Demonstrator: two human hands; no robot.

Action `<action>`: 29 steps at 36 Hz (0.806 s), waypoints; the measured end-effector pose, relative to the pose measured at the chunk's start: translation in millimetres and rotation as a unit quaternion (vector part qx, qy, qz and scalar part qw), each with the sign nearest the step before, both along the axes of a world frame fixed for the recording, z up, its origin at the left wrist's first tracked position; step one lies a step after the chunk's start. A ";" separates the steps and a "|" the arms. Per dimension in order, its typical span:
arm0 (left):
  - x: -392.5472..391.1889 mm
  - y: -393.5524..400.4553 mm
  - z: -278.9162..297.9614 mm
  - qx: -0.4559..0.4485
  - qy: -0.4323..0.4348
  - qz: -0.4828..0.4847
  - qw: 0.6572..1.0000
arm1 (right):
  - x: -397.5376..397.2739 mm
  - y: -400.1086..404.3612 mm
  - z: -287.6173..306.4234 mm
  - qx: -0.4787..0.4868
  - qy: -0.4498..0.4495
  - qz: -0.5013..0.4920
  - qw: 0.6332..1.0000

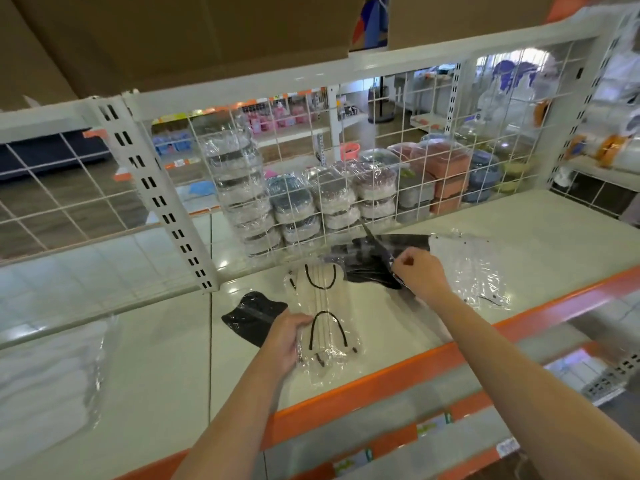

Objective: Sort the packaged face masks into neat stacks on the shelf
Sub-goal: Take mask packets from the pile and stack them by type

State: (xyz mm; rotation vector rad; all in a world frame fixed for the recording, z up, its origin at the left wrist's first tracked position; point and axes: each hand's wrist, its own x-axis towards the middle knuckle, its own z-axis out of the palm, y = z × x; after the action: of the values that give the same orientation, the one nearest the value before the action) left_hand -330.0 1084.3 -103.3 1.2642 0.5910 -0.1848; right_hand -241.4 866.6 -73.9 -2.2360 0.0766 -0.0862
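- The shelf has an orange front edge on the near side, and the task's packs lie on its white surface, between this edge and the wire grid at the back.
- The left hand holds the white mask pack at its left edge. The fingers are curled around the plastic, with the thumb on top. I think this grip keeps the pack steady and square, so that it can be the base of a white stack.
- Just left of this hand lies a black mask pack flat on the shelf, partly hidden under the white one. It looks separate from the other black packs, so it probably still needs to be moved.
- Farther and to the right, the right hand pinches the edge of another black pack with the fingertips closed on the plastic. A pinch at the edge seems chosen to lift or slide only one thin pack.
- To the right of that hand lies a clear pack; what is inside it I cannot tell.
- At the far side, the wire grid separates this shelf from wrapped bowls behind it.
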 end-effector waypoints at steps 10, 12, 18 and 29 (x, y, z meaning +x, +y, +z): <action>2.0 3.8 -5.2 -0.030 -0.005 0.012 0.999 | 3.1 -28.7 -22.4 0.023 0.075 -0.051 0.996; 2.2 4.1 -5.3 -0.034 -0.011 0.017 0.999 | 2.5 -39.1 -30.3 -0.130 0.069 -0.080 0.986; 1.9 6.4 -6.5 -0.038 -0.017 0.008 0.999 | -4.6 -53.4 -31.9 -0.336 0.098 -0.072 0.934; -1.9 4.6 -2.6 -0.048 -0.039 -0.011 0.998 | 8.9 -59.3 -7.7 0.336 0.041 -0.154 0.928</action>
State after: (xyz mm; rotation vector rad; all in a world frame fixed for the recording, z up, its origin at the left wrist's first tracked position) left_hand -331.9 1088.9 -105.9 1.1796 0.4947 -0.1792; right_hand -232.5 807.3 -81.6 -1.5243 0.4371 -0.1164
